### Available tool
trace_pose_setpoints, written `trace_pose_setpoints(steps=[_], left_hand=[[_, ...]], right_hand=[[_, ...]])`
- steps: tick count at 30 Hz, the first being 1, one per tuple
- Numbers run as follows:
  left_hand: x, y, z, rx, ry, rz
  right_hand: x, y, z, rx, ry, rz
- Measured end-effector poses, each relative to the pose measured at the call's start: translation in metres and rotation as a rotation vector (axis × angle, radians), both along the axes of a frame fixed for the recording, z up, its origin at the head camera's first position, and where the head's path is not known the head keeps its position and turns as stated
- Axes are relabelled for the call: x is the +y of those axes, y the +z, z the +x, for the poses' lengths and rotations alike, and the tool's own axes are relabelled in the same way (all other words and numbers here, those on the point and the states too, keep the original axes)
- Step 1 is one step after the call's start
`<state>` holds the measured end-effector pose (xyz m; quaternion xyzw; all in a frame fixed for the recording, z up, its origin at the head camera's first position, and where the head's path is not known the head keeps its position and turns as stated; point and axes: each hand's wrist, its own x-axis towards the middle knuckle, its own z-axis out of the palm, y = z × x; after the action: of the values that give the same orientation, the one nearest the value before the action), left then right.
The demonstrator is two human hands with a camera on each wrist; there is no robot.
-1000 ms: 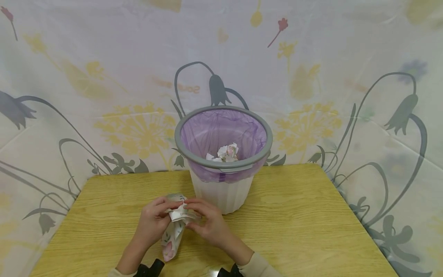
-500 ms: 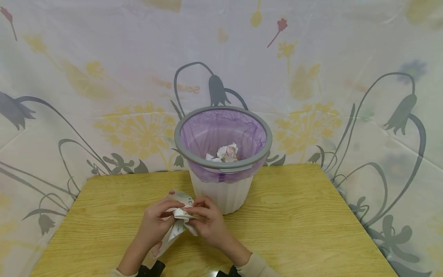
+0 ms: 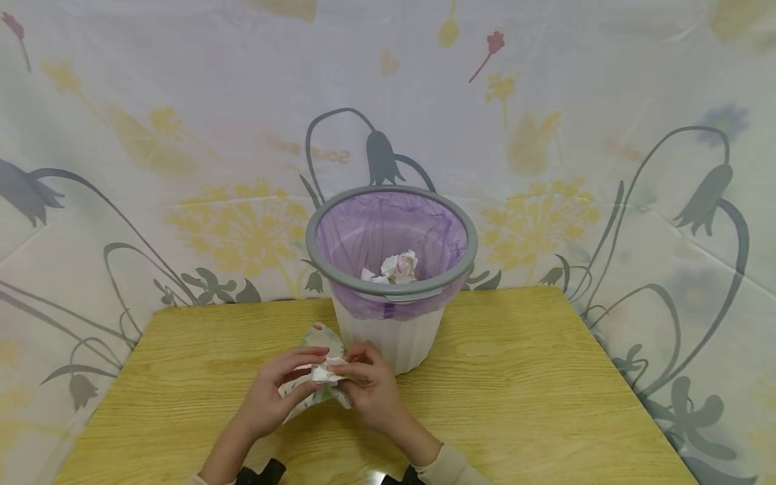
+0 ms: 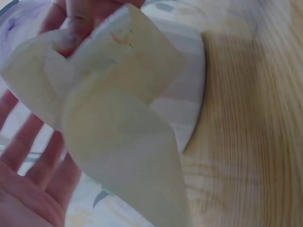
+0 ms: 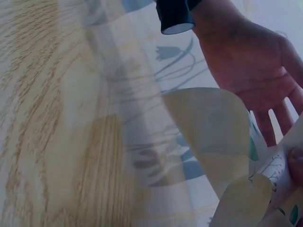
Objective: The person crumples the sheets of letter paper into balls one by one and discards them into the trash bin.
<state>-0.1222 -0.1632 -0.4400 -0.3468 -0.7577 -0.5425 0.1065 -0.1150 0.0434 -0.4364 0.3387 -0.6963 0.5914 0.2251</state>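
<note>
A thin sheet of floral-printed paper [image 3: 321,343], white with green and pink marks, is bunched in its middle, with loose flaps spreading out in both wrist views. My right hand [image 3: 372,387] pinches the bunched middle between thumb and fingers. To the left, my left hand [image 3: 273,387] has its fingers spread around the paper. The left wrist view shows the left hand's fingers [image 4: 45,165] straight behind the paper; whether they touch it I cannot tell. Most of the right hand is out of the right wrist view, where its thumb [image 5: 297,163] presses on the paper.
Just beyond the hands stands a white trash bin [image 3: 394,337] with a grey rim and purple liner. Crumpled paper [image 3: 399,268] lies inside it. The wood-grain table [image 3: 515,377] meets a flower-printed cloth backdrop [image 3: 388,87] at its back and sides.
The paper has turned between the hands, its lower end swinging left and then up. My left fingers have spread apart from their earlier pinch, while the right hand keeps holding.
</note>
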Motion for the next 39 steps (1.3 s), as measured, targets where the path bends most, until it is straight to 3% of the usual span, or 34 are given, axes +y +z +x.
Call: trace_pose_setpoints(steps=[7, 14, 20, 24, 31, 39], left_hand=[[0.001, -0.003, 0.001, -0.219, 0.057, -0.024], [0.000, -0.004, 0.003, -0.347, 0.008, -0.049], [0.000, -0.006, 0.003, -0.466, -0.075, 0.001], [0.002, -0.009, 0.002, -0.446, -0.061, 0.026], [0.004, -0.015, 0.004, -0.354, -0.005, 0.056], [0.005, -0.014, 0.005, -0.210, 0.068, 0.100]], right_hand=[[0.000, -0.001, 0.001, -0.016, -0.003, -0.007], [-0.001, -0.002, 0.002, -0.039, -0.033, -0.010], [-0.004, -0.026, -0.008, -0.036, -0.075, -0.020], [-0.005, -0.036, -0.012, -0.027, -0.087, -0.037], [-0.008, -0.034, -0.006, -0.146, -0.033, -0.102], [-0.014, -0.030, -0.001, -0.269, 0.033, -0.192]])
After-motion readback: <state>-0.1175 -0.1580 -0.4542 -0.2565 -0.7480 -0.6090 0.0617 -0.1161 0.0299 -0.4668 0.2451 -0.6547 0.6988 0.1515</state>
